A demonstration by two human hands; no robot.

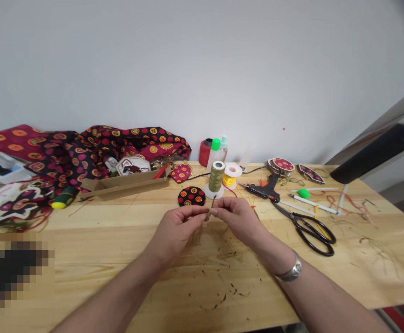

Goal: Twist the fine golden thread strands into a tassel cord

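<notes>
My left hand [177,229] and my right hand [239,221] meet above the middle of the wooden table [111,249]. Both pinch a short olive-brown strand of thread [213,201], whose end sticks up between the fingertips. Most of the strand is hidden by my fingers. Just beyond them stands a spool of olive thread [217,178]. A spool of yellow cord [230,178] is beside it. To the left lies a round black fabric piece with red and orange flower motifs [191,196].
Black-handled scissors [314,233] and a glue gun [267,189] lie to the right. Left stand a cardboard tray [128,188] and heaped patterned cloth [70,152]. Bottles [214,155] and a red spool [206,152] are by the wall. Dark thread scraps [222,298] litter the front.
</notes>
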